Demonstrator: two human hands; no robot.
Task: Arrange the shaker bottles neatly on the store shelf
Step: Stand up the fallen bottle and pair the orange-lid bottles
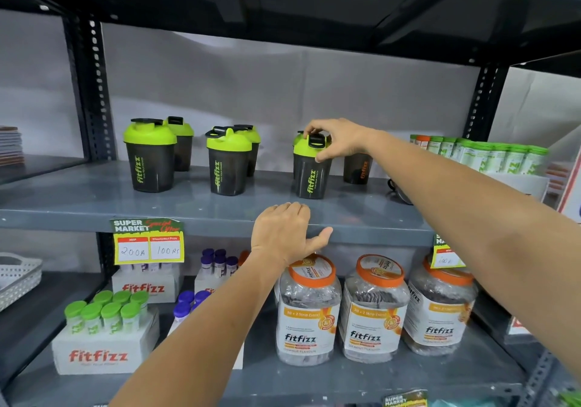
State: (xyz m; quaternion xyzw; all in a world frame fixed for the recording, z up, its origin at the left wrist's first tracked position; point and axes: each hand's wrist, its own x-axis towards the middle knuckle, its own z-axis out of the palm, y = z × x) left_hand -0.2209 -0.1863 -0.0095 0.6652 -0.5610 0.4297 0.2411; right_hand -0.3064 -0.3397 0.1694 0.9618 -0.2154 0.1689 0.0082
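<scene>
On the grey middle shelf (94,199) stand dark shaker bottles with lime-green lids. A pair stands at the left, front bottle (150,155) with one behind (182,142). A second pair is in the middle, front bottle (228,161). Further right, my right hand (336,139) grips the green lid of a shaker bottle (311,174) standing upright on the shelf. Behind my wrist stands a dark shaker (357,168) with orange lettering, its lid hidden. My left hand (286,234) rests on the shelf's front edge, fingers curled over it, holding no bottle.
Green-capped tubes (490,155) fill the shelf's right end. A dark object (399,191) lies by my right forearm. Below are three orange-lidded jars (309,309), boxes of green-capped tubes (103,334) and purple-capped tubes (217,265). Price tag (147,243) hangs on the edge. Perforated posts flank the bay.
</scene>
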